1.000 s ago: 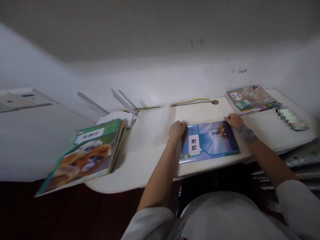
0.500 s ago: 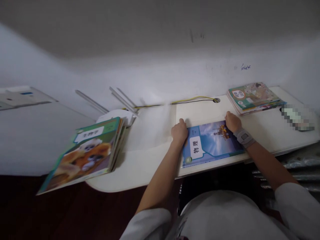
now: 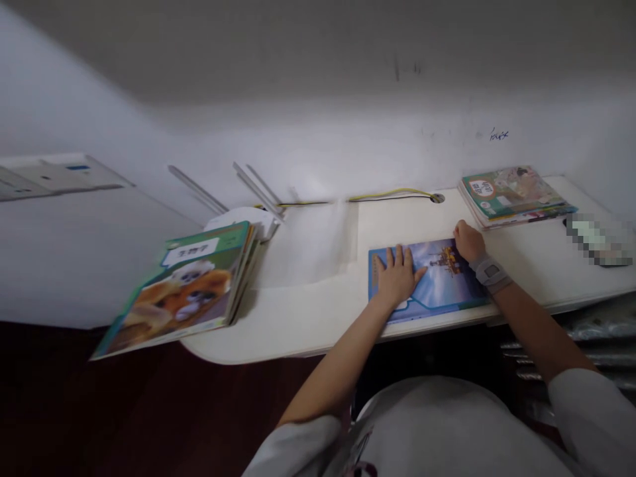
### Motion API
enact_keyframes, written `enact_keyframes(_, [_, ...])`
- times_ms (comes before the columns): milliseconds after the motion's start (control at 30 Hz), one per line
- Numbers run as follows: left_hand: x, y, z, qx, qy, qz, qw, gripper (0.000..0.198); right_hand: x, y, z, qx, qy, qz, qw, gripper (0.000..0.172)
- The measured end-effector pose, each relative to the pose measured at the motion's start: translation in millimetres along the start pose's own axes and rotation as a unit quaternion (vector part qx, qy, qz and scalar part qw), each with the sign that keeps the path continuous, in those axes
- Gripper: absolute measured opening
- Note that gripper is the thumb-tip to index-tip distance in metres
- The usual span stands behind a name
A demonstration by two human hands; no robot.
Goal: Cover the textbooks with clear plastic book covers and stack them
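Note:
A blue physics textbook (image 3: 431, 281) with an oil-rig picture lies flat near the front edge of the white table. My left hand (image 3: 398, 277) rests on the left half of its cover, palm down with fingers spread, hiding much of the title label. At the book's far right corner, my right hand (image 3: 468, 240) is closed on the edge, a grey band round its wrist. Left of the book lies a translucent plastic sheet (image 3: 308, 248), possibly a book cover.
A stack of textbooks with a biology book (image 3: 183, 288) on top overhangs the table's left end, before a white router (image 3: 265, 222). Another book stack (image 3: 514, 192) and a blurred-out phone (image 3: 599, 242) are at right. A yellow cable (image 3: 387, 194) runs along the wall.
My left hand has let go of the book's left edge and moved right, flattening onto the cover. My right hand stays at the right edge. The view has shifted slightly.

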State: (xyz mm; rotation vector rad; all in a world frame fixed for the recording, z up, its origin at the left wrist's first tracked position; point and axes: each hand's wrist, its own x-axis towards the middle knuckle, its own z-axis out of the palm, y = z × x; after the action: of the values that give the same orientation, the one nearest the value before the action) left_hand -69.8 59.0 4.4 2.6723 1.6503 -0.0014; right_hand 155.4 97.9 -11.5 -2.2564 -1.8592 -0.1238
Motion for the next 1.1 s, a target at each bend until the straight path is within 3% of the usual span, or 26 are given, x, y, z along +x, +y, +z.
enact_keyframes(133, [-4, -2, 8.8, -0.016, 0.026, -0.009, 0.999, 0.072, 0, -5, -20, -0.004, 0.015, -0.017, 1.000, 0.028])
enact_keyframes(233, [-5, -2, 10.0, -0.029, 0.036, -0.010, 0.999, 0.072, -12, -34, -31, -0.006, 0.037, -0.085, 0.996, 0.034])
enact_keyframes(333, [-5, 0, 11.3, -0.038, 0.039, -0.011, 0.998, 0.066, -32, -71, -23, 0.013, 0.005, -0.212, 0.977, 0.040])
enact_keyframes(433, [-3, -6, 12.9, -0.045, 0.050, -0.011, 0.998, 0.058, -46, -88, -7, 0.040, -0.044, -0.234, 0.970, 0.052])
enact_keyframes(600, [6, -34, 15.4, -0.064, 0.060, -0.019, 0.996, 0.058, -42, -58, 6, 0.025, -0.042, -0.276, 0.960, 0.061])
enact_keyframes(800, [9, -53, 17.2, -0.095, 0.080, -0.058, 0.991, 0.050, -33, -7, 9, -0.012, -0.020, -0.219, 0.975, 0.052])
enact_keyframes(933, [9, -58, 13.6, -0.117, 0.117, -0.091, 0.982, 0.039, -34, 0, 6, -0.015, -0.002, -0.196, 0.980, 0.046])
enact_keyframes(1100, [11, -67, 11.4, -0.144, 0.120, -0.128, 0.974, 0.036, -34, -5, 0, -0.012, 0.017, -0.197, 0.980, 0.040])
